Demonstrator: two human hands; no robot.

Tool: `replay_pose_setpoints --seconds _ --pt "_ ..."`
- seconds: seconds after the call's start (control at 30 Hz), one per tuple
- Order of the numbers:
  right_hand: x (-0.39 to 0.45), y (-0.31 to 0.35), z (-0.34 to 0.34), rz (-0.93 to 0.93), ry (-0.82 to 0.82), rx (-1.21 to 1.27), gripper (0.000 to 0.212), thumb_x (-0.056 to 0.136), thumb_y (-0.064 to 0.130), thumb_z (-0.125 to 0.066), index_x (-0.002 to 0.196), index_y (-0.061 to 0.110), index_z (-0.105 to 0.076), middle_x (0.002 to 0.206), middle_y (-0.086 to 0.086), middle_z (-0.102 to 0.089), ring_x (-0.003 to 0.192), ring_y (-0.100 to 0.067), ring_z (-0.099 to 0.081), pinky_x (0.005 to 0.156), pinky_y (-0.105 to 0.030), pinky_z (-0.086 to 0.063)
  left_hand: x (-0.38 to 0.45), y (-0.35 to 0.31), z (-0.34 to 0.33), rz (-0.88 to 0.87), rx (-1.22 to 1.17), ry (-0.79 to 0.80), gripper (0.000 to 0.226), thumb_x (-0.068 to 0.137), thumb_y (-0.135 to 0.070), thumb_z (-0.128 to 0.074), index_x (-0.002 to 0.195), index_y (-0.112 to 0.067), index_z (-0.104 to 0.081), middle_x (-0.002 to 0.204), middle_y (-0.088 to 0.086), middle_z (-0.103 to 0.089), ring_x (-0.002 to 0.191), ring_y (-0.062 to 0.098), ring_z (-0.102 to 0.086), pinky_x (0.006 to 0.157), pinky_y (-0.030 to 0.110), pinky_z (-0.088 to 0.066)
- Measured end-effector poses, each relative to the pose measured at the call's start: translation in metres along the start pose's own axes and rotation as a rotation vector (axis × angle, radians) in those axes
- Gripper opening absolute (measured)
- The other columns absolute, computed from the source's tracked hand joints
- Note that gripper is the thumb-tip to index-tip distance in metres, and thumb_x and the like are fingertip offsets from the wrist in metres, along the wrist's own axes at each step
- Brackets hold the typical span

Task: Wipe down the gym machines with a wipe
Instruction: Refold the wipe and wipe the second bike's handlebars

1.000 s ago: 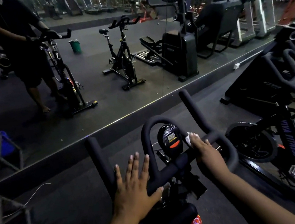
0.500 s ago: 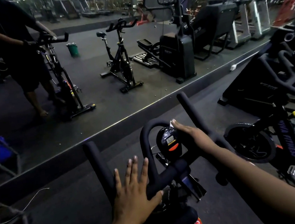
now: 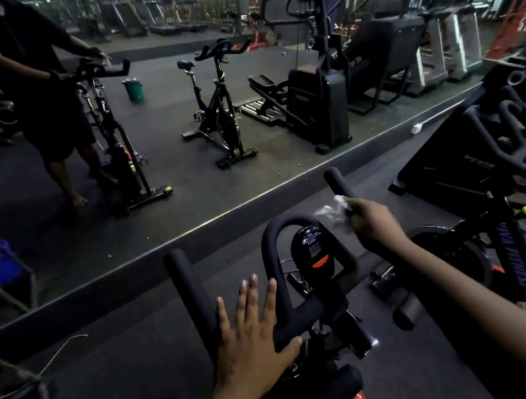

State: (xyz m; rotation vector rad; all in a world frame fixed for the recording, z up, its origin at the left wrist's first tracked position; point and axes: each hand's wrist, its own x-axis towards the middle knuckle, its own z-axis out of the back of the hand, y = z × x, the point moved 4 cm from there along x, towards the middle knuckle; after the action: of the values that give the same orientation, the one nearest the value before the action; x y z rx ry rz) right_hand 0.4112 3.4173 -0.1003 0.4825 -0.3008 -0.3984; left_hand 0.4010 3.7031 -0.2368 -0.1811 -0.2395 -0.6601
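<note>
Wipe point(image 3: 332, 211) white, crumpled (blurred), in right hand point(image 3: 373, 224).

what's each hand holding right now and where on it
The right hand pinches a white wipe at its near end, against the right handlebar horn. The left hand holds nothing, resting flat on the handlebar.

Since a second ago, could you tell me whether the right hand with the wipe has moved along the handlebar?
Yes. The right hand with the wipe has slid forward from beside the console up the right horn.
</note>
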Motion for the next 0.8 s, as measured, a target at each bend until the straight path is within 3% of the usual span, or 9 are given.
replay_pose_setpoints --seconds 0.07,0.13,0.23,0.33,0.4,0.5,0.6,0.67,0.8 --pt "0.020 0.034 -0.025 -0.041 0.190 -0.084 0.025 0.100 0.020 -0.052 0.115 0.007 -0.067 0.095 -0.009 -0.072 0.094 -0.013 -0.069 0.069 -0.025 -0.041 0.000 0.000 0.002 0.004 -0.006 0.001 0.109 0.079 -0.085 -0.044 0.163 -0.020 -0.019 0.168 0.016 -0.020 0.153 0.032 -0.025 0.115 0.068 -0.022" --pt "0.035 0.057 -0.041 -0.071 0.281 -0.210 0.025 0.099 0.020 -0.052 0.111 0.002 -0.066 0.101 -0.016 -0.069 0.104 -0.028 -0.067 0.075 -0.030 -0.043 0.000 0.000 0.004 0.007 -0.007 0.005 0.109 0.079 -0.086 -0.041 0.162 -0.019 -0.021 0.168 0.016 -0.019 0.153 0.032 -0.026 0.115 0.066 -0.020" --pt "0.043 0.078 -0.045 -0.035 0.269 -0.332 0.022 0.097 0.019 -0.053 0.104 0.001 -0.064 0.102 -0.018 -0.070 0.099 -0.037 -0.067 0.071 -0.034 -0.040 -0.001 0.002 0.005 0.018 -0.011 0.019 0.107 0.085 -0.089 -0.030 0.160 -0.013 -0.026 0.168 0.017 -0.015 0.154 0.033 -0.023 0.116 0.063 -0.018" --pt "0.029 0.099 -0.049 0.098 0.223 -0.377 0.017 0.092 0.008 -0.053 0.102 0.002 -0.065 0.102 -0.019 -0.069 0.101 -0.038 -0.064 0.070 -0.035 -0.042 -0.001 0.005 0.004 0.035 -0.034 0.025 0.111 0.082 -0.089 -0.035 0.159 -0.010 -0.030 0.169 0.017 -0.013 0.154 0.032 -0.022 0.117 0.062 -0.021" --pt "0.015 0.110 -0.065 0.216 0.215 -0.484 0.026 0.089 0.005 -0.051 0.113 0.008 -0.063 0.111 -0.015 -0.065 0.113 -0.037 -0.057 0.081 -0.036 -0.047 0.000 0.003 0.004 0.037 -0.053 0.027 0.114 0.077 -0.088 -0.040 0.159 -0.009 -0.029 0.168 0.018 -0.015 0.154 0.032 -0.023 0.117 0.063 -0.025" --pt "-0.018 0.122 -0.095 0.498 0.157 -0.715 0.039 0.094 0.013 -0.039 0.127 0.010 -0.060 0.131 -0.014 -0.059 0.129 -0.033 -0.053 0.108 -0.050 -0.039 -0.003 0.002 0.006 0.038 -0.044 0.021 0.119 0.074 -0.087 -0.042 0.158 -0.005 -0.028 0.168 0.020 -0.015 0.152 0.031 -0.026 0.119 0.062 -0.020" --pt "-0.070 0.109 -0.117 0.774 0.297 -0.805 0.050 0.083 0.025 -0.036 0.111 0.011 -0.075 0.116 -0.012 -0.073 0.120 -0.028 -0.065 0.097 -0.052 -0.051 -0.005 0.004 0.007 0.069 -0.033 0.021 0.117 0.073 -0.086 -0.042 0.152 0.001 -0.039 0.166 0.020 -0.021 0.153 0.032 -0.026 0.121 0.061 -0.016" --pt "-0.102 0.093 -0.125 0.874 0.405 -0.823 0.051 0.081 0.029 -0.039 0.112 0.013 -0.075 0.112 -0.005 -0.075 0.124 -0.023 -0.063 0.100 -0.047 -0.050 -0.008 0.003 0.009 0.081 -0.039 0.021 0.108 0.074 -0.081 -0.041 0.145 0.001 -0.052 0.164 0.019 -0.027 0.152 0.033 -0.029 0.120 0.062 -0.015" --pt "-0.107 0.090 -0.115 0.873 0.708 -0.663 0.065 0.085 0.034 -0.027 0.139 0.014 -0.059 0.143 -0.012 -0.057 0.131 -0.030 -0.056 0.101 -0.049 -0.051 -0.022 0.009 0.008 0.113 -0.038 -0.026 0.099 0.077 -0.083 -0.042 0.136 -0.007 -0.063 0.162 0.019 -0.033 0.151 0.034 -0.030 0.122 0.062 -0.009"
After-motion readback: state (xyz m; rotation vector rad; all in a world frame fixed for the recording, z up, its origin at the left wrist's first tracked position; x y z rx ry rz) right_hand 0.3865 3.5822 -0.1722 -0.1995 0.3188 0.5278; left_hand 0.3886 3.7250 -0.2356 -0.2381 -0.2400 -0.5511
